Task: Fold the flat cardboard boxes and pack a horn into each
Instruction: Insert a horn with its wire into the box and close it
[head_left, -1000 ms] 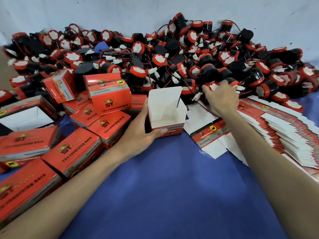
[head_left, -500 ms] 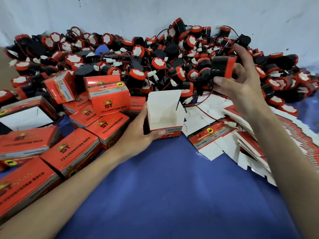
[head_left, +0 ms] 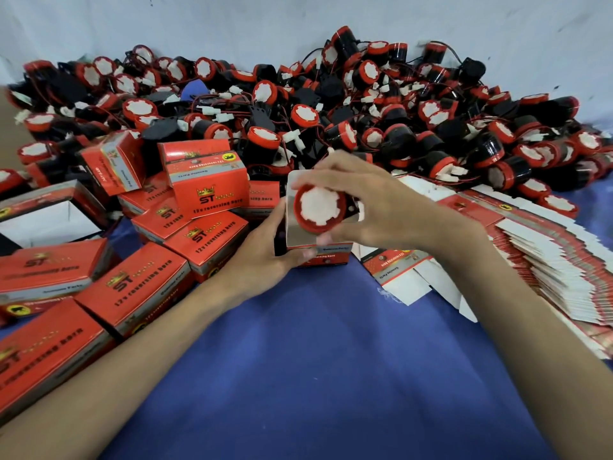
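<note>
My left hand (head_left: 265, 257) grips an open red cardboard box (head_left: 326, 252) standing upright on the blue cloth, its white inside facing me. My right hand (head_left: 378, 200) holds a red-rimmed horn (head_left: 319, 209) with a white face right at the mouth of that box, partly inside it. Behind both hands lies a big pile of black and red horns (head_left: 331, 104) with red wires and white plugs. A fanned stack of flat unfolded boxes (head_left: 544, 260) lies to the right.
Several closed red boxes (head_left: 142, 287) are stacked at the left, one open empty box (head_left: 49, 220) among them. A blue cloth (head_left: 315, 360) covers the table in front of me. A white wall (head_left: 298, 24) stands behind the horn pile.
My right hand lifted a horn out of the pile and brought it left and down to the mouth of the open box. My left hand kept holding the box.
</note>
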Tool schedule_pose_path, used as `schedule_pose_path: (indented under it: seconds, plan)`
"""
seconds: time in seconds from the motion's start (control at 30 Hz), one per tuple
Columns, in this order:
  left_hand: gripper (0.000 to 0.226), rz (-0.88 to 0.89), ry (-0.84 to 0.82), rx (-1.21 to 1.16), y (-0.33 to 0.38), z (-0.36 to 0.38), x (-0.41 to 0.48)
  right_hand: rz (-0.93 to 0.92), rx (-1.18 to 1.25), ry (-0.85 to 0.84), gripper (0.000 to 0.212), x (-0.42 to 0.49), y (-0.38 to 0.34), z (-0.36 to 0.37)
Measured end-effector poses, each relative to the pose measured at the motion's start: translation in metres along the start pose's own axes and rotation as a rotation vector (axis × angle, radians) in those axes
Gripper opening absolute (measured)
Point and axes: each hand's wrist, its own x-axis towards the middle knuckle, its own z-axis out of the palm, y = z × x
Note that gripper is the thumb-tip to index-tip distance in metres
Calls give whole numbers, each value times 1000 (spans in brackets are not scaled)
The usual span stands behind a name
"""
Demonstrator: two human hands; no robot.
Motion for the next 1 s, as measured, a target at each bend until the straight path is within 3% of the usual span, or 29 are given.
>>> schedule_pose_path:
  seconds: [0.23,0.4,0.57,0.73,0.83,0.93,1.0]
  plan:
    - [79,-11,5,-5,2,-3,0,32,-282,-29,58,1,3,26]
    - [73,3,3,14,4,-5,-1,78,-536,65,62,0,4,35]
    - [70,5,32,15,4,-3,-1,139,-792,-179,71,0,0,36]
    - [49,-18,55,-159,12,2,-5,168,-660,-269,50,-5,4,34]
    - [29,-50,142,-101,15,8,-3,200,-357,-211,50,-8,3,15]
    - [30,-138,174,-57,15,10,1,338,-304,-106,49,-11,8,-14]
    - [33,-192,165,-74,15,10,5,427,-332,-117,27,-14,10,-28]
